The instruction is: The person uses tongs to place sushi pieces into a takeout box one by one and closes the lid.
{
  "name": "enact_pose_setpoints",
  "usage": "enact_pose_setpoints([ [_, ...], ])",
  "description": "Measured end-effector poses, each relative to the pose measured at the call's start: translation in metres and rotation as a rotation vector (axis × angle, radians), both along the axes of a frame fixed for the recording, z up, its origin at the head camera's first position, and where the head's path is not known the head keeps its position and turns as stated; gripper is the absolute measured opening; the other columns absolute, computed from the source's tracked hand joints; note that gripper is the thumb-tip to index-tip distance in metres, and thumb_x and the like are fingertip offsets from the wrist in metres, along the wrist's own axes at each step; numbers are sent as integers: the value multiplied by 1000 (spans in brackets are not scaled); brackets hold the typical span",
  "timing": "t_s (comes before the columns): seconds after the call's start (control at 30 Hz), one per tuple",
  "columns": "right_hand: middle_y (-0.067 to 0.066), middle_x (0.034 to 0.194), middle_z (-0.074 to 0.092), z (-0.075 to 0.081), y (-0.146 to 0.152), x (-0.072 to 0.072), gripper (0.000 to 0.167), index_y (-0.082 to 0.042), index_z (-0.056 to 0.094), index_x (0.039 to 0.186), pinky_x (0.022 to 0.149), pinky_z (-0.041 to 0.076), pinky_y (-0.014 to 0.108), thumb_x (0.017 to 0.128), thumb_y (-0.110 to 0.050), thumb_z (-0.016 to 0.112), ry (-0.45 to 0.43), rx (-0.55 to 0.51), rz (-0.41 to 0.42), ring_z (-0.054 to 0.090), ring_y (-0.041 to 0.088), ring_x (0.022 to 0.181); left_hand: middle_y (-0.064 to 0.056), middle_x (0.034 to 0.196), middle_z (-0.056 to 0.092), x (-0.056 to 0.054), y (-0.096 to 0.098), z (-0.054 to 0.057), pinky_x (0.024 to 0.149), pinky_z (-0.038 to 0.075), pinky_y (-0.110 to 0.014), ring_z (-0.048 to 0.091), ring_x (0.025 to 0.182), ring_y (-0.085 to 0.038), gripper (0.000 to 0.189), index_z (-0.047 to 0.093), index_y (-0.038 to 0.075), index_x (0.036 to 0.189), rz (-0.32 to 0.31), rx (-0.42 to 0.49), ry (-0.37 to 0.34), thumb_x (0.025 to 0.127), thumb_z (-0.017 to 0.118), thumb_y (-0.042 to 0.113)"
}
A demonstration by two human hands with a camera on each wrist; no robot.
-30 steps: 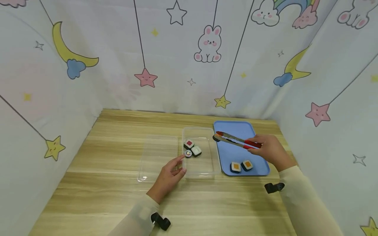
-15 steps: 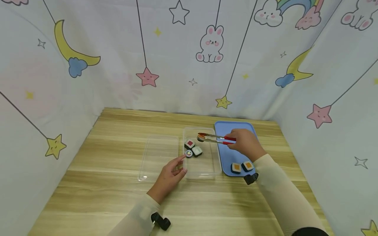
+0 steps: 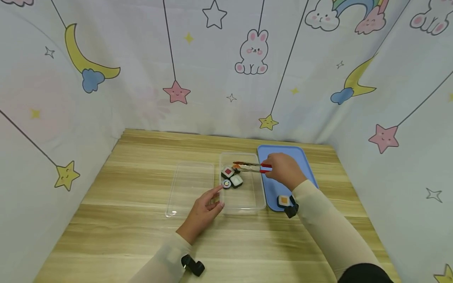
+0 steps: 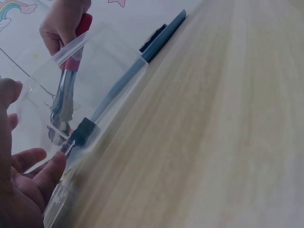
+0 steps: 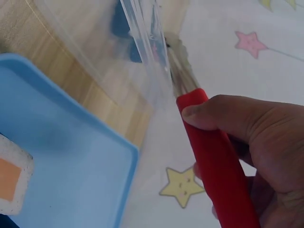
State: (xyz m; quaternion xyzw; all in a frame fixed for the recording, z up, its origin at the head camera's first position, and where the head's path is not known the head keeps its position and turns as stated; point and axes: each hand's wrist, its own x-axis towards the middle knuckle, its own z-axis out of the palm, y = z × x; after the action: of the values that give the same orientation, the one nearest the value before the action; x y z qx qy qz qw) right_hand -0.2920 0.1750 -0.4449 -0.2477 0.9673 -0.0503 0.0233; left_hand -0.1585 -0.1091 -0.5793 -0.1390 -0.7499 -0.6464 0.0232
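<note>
My right hand (image 3: 283, 169) grips metal tongs with red handles (image 5: 209, 147), reaching in over the clear plastic container (image 3: 247, 200). Between the tong tips is a dark sushi piece with an orange top (image 3: 236, 167), low in the container and mostly covered by the tongs in the head view. Beside it sit a sushi piece with a red centre (image 3: 228, 171), a white-topped one (image 3: 236, 181) and a small round roll (image 3: 226, 184). My left hand (image 3: 202, 212) touches the container's near left side with fingers fairly straight, as the left wrist view (image 4: 35, 180) also shows.
A blue tray (image 3: 281, 150) stands right of the container. An orange-centred sushi piece (image 3: 284, 201) lies on it, and another is mostly hidden behind the right wrist's black camera (image 3: 291, 211). A clear lid (image 3: 192, 188) lies left of the container. Patterned cloth (image 3: 212, 110) surrounds the table.
My right hand has carried the tongs and the orange-topped sushi piece leftward from over the tray into the container, beside the other pieces. My left hand stays at the container's side.
</note>
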Motion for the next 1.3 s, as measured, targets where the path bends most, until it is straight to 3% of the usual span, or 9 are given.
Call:
enact_pose_setpoints([
  [0.17, -2, 90, 69, 4, 1, 1, 26, -14, 82, 106, 70, 58, 36, 82, -19, 88, -21, -19, -16, 63, 18, 80, -12, 153, 51, 0, 1, 2, 101, 56, -31, 55, 135, -37, 55, 52, 7, 152, 1, -21, -14, 100, 71, 11],
  [0.33, -2, 94, 69, 11, 11, 4, 38, -12, 79, 118, 71, 59, 37, 82, -20, 88, -20, -89, -15, 64, 19, 83, -14, 153, 50, 0, 1, 3, 101, 56, -30, 56, 134, -37, 55, 52, 6, 152, 3, -23, -17, 100, 70, 9],
  [0.6, 4, 110, 68, 22, 51, 19, 50, -11, 74, 130, 78, 61, 43, 84, -24, 89, -15, -255, -62, 63, 26, 98, -15, 153, 50, 2, 1, 6, 101, 56, -30, 56, 134, -37, 55, 52, 7, 152, 1, -23, -18, 100, 70, 9],
  [0.8, 14, 114, 69, 13, 103, 35, 53, -5, 71, 131, 82, 60, 50, 85, -24, 88, -15, -290, -142, 64, 33, 99, -15, 154, 50, 2, 2, 5, 102, 56, -33, 55, 134, -40, 56, 51, 6, 152, 0, -16, -18, 100, 70, 9],
  [1.07, 15, 111, 70, -4, 172, 68, 52, 0, 72, 128, 77, 59, 47, 84, -24, 88, -84, -265, -214, 64, 31, 93, -16, 154, 49, 3, 2, 7, 102, 56, -36, 55, 134, -40, 56, 51, 6, 152, 4, -10, -18, 100, 70, 10],
  [1.3, 15, 106, 71, -19, 214, 97, 50, 1, 75, 120, 70, 58, 40, 80, -25, 90, -152, -221, -248, 63, 26, 85, -13, 154, 49, 2, 2, 7, 103, 55, -31, 54, 136, -37, 55, 52, 8, 153, 7, -25, -47, 100, 70, 9],
])
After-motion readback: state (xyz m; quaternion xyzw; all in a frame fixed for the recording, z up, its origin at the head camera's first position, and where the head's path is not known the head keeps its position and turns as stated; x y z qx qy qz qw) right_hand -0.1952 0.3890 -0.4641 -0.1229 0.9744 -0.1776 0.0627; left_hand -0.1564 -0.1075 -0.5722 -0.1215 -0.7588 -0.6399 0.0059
